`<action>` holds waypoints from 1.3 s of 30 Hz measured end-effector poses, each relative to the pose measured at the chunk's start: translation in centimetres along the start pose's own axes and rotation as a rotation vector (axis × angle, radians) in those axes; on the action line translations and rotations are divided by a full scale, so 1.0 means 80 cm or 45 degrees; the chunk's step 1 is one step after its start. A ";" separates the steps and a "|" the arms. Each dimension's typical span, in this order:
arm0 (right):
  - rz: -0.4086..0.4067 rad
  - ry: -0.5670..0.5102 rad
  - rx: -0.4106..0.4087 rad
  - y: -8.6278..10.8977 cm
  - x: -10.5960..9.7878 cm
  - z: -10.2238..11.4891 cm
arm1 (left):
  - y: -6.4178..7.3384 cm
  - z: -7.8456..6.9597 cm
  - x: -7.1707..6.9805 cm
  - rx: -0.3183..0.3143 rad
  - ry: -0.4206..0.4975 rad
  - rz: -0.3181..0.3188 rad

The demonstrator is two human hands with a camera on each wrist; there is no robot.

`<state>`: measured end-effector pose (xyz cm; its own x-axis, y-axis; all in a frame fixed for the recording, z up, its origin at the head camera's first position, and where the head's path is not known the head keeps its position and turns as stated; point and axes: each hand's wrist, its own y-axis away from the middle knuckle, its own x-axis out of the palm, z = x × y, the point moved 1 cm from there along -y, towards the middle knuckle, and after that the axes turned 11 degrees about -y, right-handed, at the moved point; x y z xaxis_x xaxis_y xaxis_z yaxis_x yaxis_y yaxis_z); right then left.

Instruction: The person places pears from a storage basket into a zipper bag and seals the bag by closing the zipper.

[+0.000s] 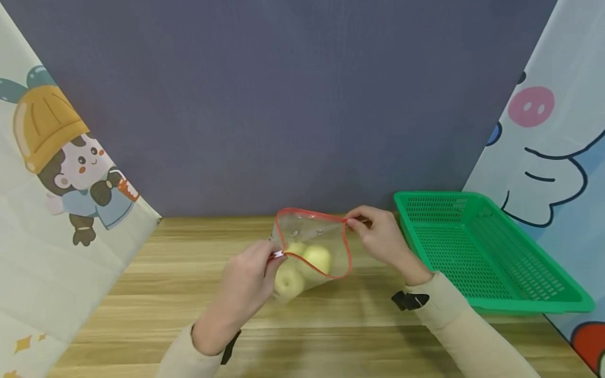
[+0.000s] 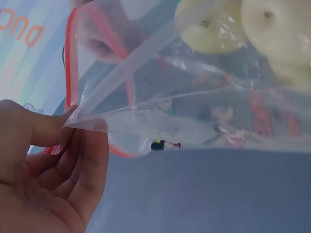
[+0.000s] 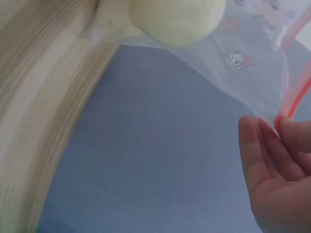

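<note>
A clear zip bag (image 1: 337,247) with a red rim is held with its mouth spread wide. Inside lie several pale yellow-green apples (image 1: 289,281), seen also as apples (image 2: 209,26) through the plastic in the left wrist view. My left hand (image 1: 248,278) pinches the rim's left corner, where a white slider (image 1: 278,254) shows. In the left wrist view the left hand (image 2: 58,165) has thumb and fingers on the bag's edge. My right hand (image 1: 383,236) pinches the opposite corner; the right wrist view shows that hand (image 3: 279,165) gripping the red strip.
A green plastic basket (image 1: 477,252) with slotted walls stands on the right, close to my right forearm. The wood-grain tabletop (image 1: 156,294) runs under the bag. A dark grey panel (image 1: 302,105) rises behind, with cartoon-printed sheets (image 1: 61,220) along both sides.
</note>
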<state>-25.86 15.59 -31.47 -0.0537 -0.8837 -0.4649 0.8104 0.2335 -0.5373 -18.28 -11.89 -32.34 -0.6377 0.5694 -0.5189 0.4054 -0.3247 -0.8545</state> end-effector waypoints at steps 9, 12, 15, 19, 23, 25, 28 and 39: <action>-0.130 -0.148 -0.025 -0.001 -0.016 0.005 | -0.012 0.018 -0.015 -0.104 0.032 -0.046; -0.157 -0.201 -0.056 -0.001 -0.019 0.004 | -0.014 0.025 -0.017 -0.122 0.039 -0.067; -0.176 -0.243 -0.069 -0.001 -0.021 0.004 | -0.017 0.032 -0.017 -0.137 0.052 -0.072; -0.214 -0.332 -0.082 -0.002 -0.025 0.006 | -0.020 0.042 -0.018 -0.183 0.072 -0.074; -0.277 -0.390 -0.093 -0.001 -0.031 0.006 | -0.024 0.054 -0.017 -0.280 0.125 -0.061; -0.305 -0.385 -0.096 0.000 -0.034 0.006 | -0.026 0.059 -0.016 -0.341 0.161 -0.044; -0.333 -0.379 -0.082 0.002 -0.038 0.006 | -0.027 0.066 -0.014 -0.406 0.211 -0.019; -0.370 -0.304 0.027 0.009 -0.050 0.013 | -0.032 0.085 -0.010 -0.544 0.397 0.191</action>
<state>-24.41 18.89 -29.24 -0.1477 -0.9821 -0.1171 0.7935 -0.0470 -0.6067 -23.26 -16.64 -29.89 -0.3545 0.7581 -0.5474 0.7485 -0.1208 -0.6521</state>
